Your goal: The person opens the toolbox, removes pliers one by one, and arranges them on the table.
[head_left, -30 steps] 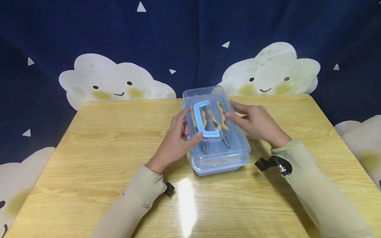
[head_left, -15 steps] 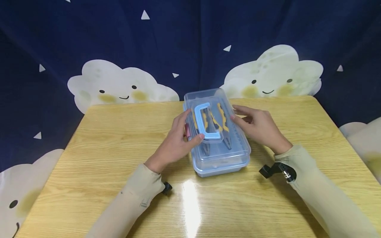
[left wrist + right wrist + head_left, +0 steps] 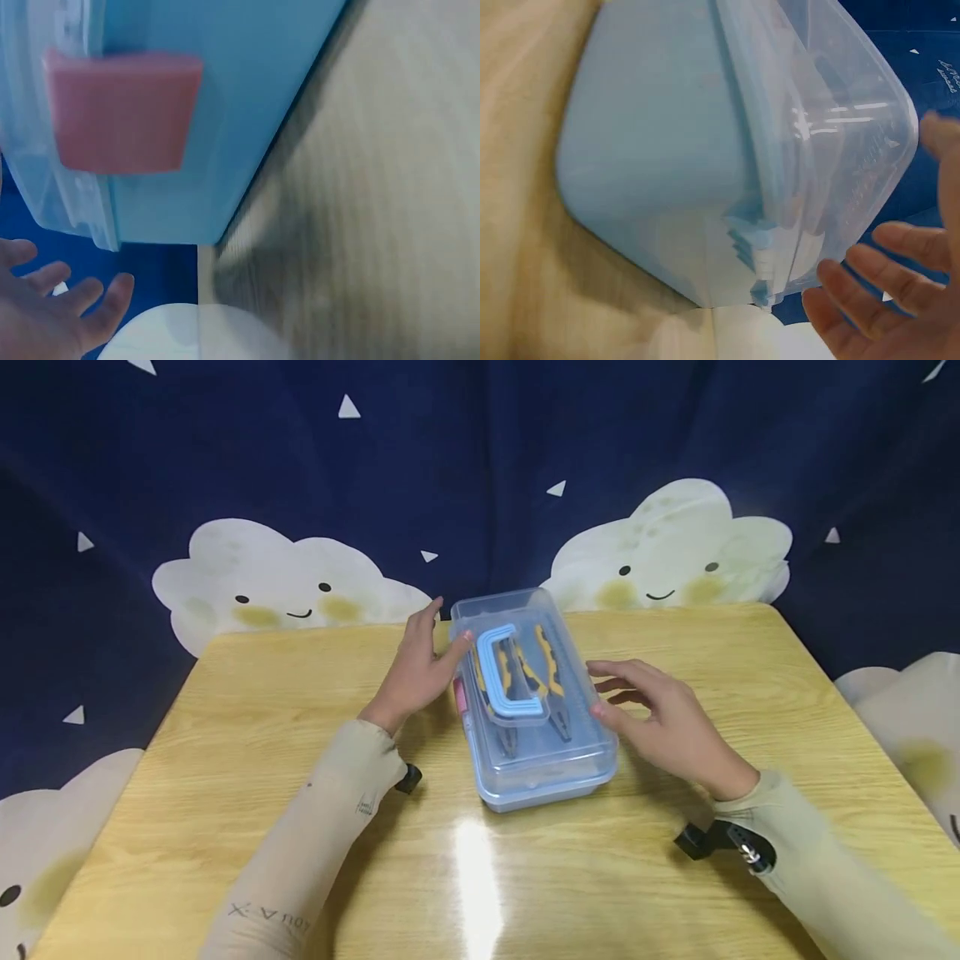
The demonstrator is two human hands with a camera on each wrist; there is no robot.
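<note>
On the table (image 3: pixel 300 718), near the middle of its far edge, stands a blue box (image 3: pixel 536 758) with a clear lid (image 3: pixel 581 714), yellow-and-black tools (image 3: pixel 555 681) showing through. My left hand (image 3: pixel 414 672), fingers loosely spread, is beside its pink latch (image 3: pixel 124 112); my right hand (image 3: pixel 660 718), gently bent and holding nothing, is at the opposite side. I can't tell whether either touches.

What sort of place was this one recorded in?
Probably an indoor tabletop recording spot: a wood-grain table, a navy cloud-print fabric backdrop behind it, and a wrist-worn black device.
</note>
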